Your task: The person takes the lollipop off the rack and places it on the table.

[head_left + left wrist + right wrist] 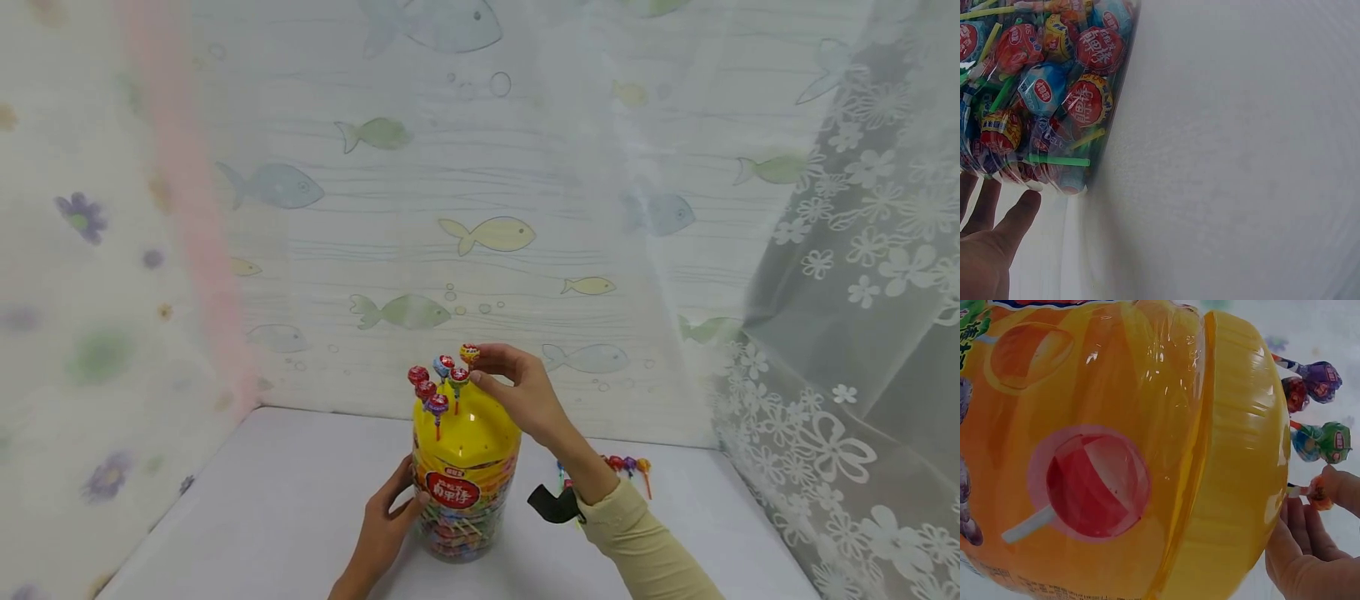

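A large clear jar [461, 517] packed with wrapped lollipops stands upright on the table, topped by a domed yellow lid [480, 429]. Several lollipops rise from the lid, among them a purple one [438, 405] and a green one [1335, 442]. My right hand [525, 392] is at the lid's far right side. Its thumb and fingers pinch an orange-yellow lollipop [1319, 492], whose stick meets the lid. Low on the jar's left side, my left hand [390, 508] holds it, thumb toward the front. The far fingers are partly hidden by the jar.
More lollipops [630, 463] lie on the white table [300, 483] to the right of the jar, partly behind my right forearm. A black strap [555, 504] sticks out at the right wrist. Fish-patterned curtain [487, 167] hangs behind, with lace-flowered sheer fabric [862, 375] on the right.
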Demonstrator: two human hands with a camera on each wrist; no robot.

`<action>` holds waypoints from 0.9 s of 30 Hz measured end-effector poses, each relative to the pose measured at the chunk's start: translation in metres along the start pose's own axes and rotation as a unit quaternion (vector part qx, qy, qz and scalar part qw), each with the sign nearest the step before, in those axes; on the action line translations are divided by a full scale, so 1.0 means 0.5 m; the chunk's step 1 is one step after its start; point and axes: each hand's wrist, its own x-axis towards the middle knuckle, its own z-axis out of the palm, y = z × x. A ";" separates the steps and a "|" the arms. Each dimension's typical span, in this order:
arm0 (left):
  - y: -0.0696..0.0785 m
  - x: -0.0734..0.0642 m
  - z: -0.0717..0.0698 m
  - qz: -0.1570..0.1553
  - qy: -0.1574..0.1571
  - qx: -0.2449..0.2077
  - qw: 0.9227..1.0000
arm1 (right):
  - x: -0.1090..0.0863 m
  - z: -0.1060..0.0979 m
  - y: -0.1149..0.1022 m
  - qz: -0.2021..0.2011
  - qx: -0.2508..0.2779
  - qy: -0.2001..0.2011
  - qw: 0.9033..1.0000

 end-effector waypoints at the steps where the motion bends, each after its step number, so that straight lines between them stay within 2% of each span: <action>1: 0.000 0.000 0.000 0.001 0.000 0.000 1.000 | 0.001 0.001 0.000 0.002 0.001 0.001 1.000; 7: 0.002 -0.001 0.001 0.001 0.000 0.002 1.000 | 0.009 0.009 0.001 0.005 0.002 0.005 1.000; 14: 0.004 -0.001 0.001 -0.002 0.000 0.003 1.000 | 0.016 0.016 0.009 -0.015 -0.010 0.012 1.000; 27: 0.007 -0.004 0.002 -0.003 0.003 0.008 1.000 | 0.016 0.015 -0.003 -0.031 -0.014 0.037 0.999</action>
